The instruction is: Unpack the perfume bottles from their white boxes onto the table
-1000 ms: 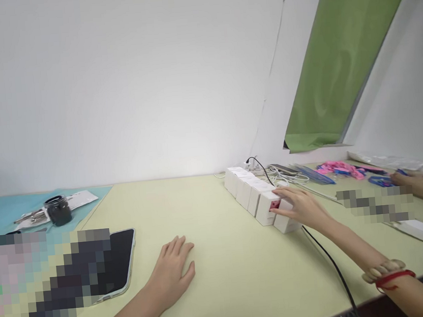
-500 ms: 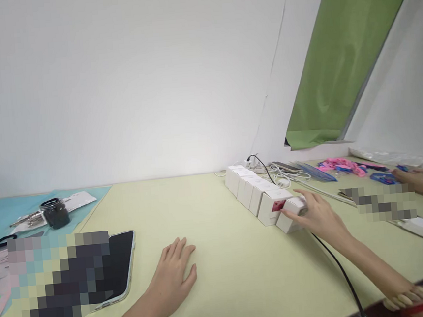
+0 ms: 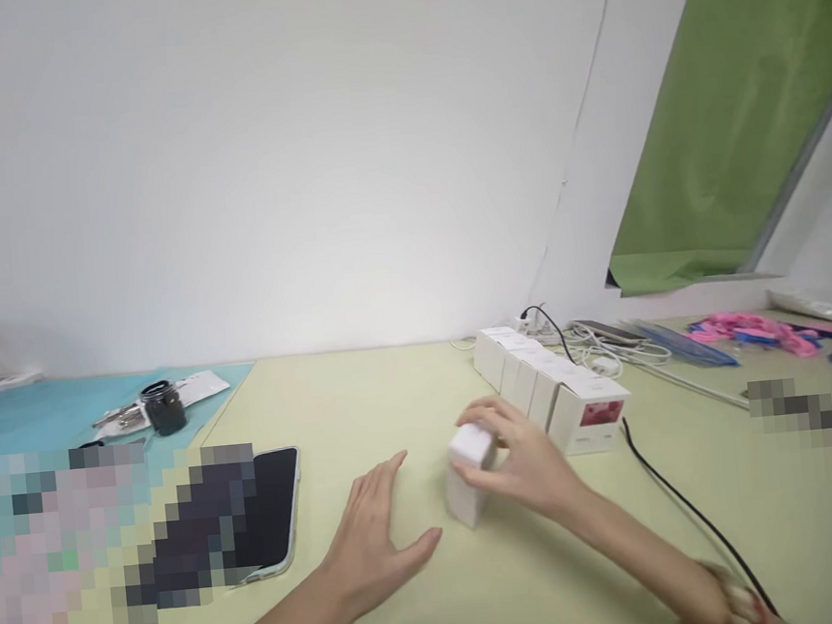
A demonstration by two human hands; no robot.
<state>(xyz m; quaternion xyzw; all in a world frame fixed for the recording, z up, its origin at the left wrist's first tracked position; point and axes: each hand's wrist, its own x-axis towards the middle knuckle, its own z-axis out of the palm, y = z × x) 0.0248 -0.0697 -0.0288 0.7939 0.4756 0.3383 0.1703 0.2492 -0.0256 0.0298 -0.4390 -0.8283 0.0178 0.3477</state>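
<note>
My right hand (image 3: pixel 527 462) grips a small white box (image 3: pixel 468 472) and holds it upright on the pale green table (image 3: pixel 395 401), just in front of me. My left hand (image 3: pixel 374 539) lies flat on the table beside the box, fingers stretched out and empty. A row of several similar white boxes (image 3: pixel 539 384) stands behind my right hand; the nearest one shows a red picture (image 3: pixel 600 412) on its front.
A black phone (image 3: pixel 269 504) lies left of my left hand. A small black jar (image 3: pixel 164 409) and papers sit on a blue mat (image 3: pixel 38 413) at the far left. A black cable (image 3: pixel 684 502), white cables (image 3: pixel 609 349) and pink items (image 3: pixel 753 331) lie to the right.
My right hand took the end box from the row and brought it left to the table in front of me. My view shifted right; another person's hands at the far right are out of view.
</note>
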